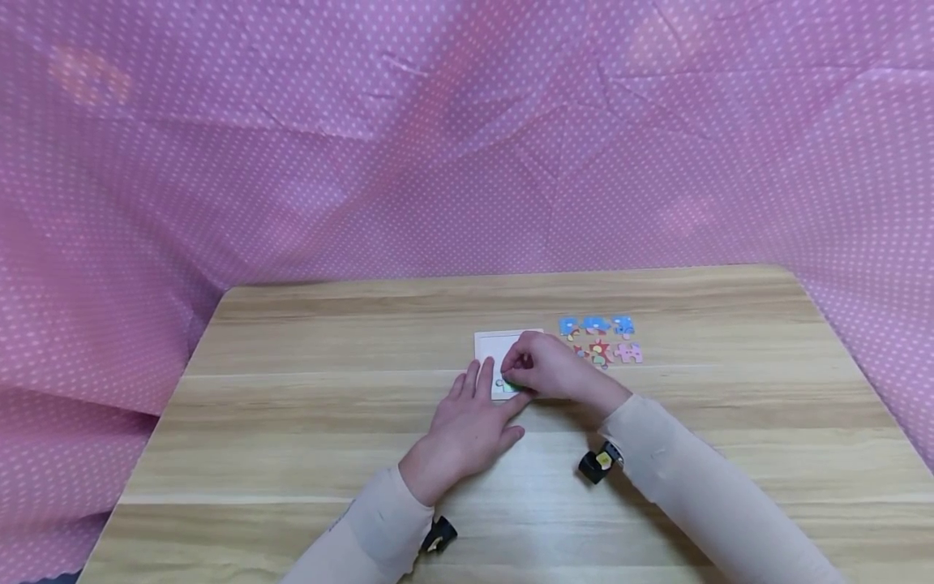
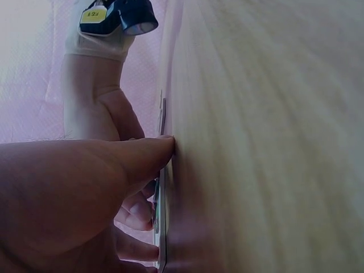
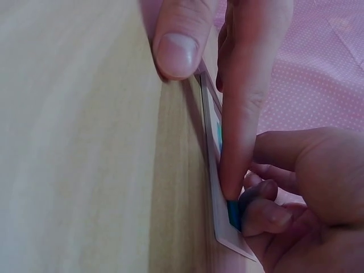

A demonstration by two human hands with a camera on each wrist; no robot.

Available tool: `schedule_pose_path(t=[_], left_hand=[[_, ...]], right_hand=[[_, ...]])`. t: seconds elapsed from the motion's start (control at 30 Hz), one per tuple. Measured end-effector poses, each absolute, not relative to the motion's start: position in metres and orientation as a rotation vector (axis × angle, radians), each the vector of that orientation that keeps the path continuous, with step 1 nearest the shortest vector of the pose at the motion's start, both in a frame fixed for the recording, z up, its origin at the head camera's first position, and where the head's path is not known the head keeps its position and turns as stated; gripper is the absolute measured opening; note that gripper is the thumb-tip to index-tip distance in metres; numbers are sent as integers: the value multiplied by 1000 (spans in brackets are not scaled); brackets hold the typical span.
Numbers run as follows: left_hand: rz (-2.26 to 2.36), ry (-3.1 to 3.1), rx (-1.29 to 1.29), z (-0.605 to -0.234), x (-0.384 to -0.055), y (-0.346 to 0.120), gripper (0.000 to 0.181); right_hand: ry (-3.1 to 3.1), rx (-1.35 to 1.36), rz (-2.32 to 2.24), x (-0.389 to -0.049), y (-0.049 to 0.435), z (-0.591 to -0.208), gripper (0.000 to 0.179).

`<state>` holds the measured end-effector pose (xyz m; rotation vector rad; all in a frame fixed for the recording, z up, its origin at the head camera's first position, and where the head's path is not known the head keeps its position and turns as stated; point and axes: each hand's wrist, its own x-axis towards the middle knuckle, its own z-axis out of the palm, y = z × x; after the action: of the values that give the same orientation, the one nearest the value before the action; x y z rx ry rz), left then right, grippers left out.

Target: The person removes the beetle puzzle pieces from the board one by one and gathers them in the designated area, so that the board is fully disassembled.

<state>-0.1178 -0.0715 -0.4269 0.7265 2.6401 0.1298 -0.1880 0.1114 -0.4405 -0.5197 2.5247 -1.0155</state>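
A white puzzle tray (image 1: 487,345) lies flat on the table, partly covered by both hands. My left hand (image 1: 467,426) spreads its straight fingers over the tray's left and near edges. Its index fingertip reaches a blue-green piece (image 3: 234,215) at the tray's near right in the right wrist view. My right hand (image 1: 550,365) bends over the tray with thumb and index finger pinching at a green puzzle piece (image 1: 510,387), mostly hidden by the fingers. In the left wrist view, the left thumb (image 2: 153,151) touches the tabletop beside the tray's edge.
Right of the tray lie several loose puzzle pieces in two rows: blue ones (image 1: 596,324) behind, red and pink ones (image 1: 627,353) in front. Wood-grain tabletop (image 1: 306,405) surrounds them. A pink dotted curtain (image 1: 409,186) hangs behind the table.
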Motion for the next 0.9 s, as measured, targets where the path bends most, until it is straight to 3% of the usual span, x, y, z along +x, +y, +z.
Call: schedule_pose_path(t=[0.9], left_hand=[[111,2642,727,-427,-120,-71,54]], right_hand=[[2441,-503,-1157,-186,118,-441,12]])
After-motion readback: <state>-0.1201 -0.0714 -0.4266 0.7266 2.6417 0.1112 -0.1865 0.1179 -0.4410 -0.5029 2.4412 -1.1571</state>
